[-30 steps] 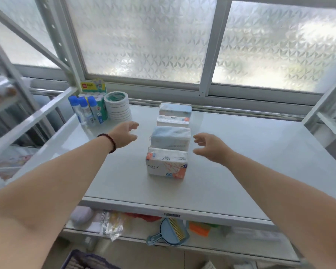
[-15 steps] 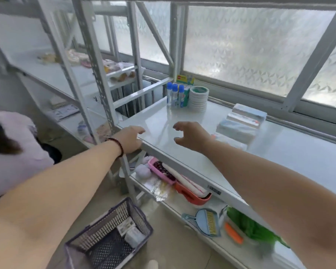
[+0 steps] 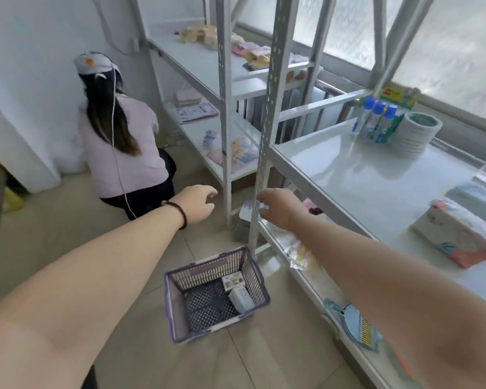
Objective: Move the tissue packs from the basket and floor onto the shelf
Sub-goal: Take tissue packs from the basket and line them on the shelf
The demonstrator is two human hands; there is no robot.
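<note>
A purple mesh basket (image 3: 177,313) stands on the tiled floor below my arms, with two white tissue packs (image 3: 237,290) in its far right corner. On the grey shelf (image 3: 357,178) at the right lies a tissue pack (image 3: 455,240) with an orange and white print; more packs behind it run off the right edge. My left hand (image 3: 195,203), a dark bead bracelet at its wrist, hangs open above the floor. My right hand (image 3: 275,207) is open too, in front of the shelf's corner post. Both hold nothing.
A person in a pink top (image 3: 124,141) crouches on the floor at the left, back turned. Glue bottles (image 3: 376,119) and a stack of tape rolls (image 3: 415,136) stand at the shelf's far end. A blue dustpan (image 3: 354,324) lies on the lower shelf. A second rack (image 3: 225,88) stands behind.
My view has swung left and down from the shelf top to the floor. Both hands have drawn back off the shelf and now hang above the basket. The crouching person has come into view.
</note>
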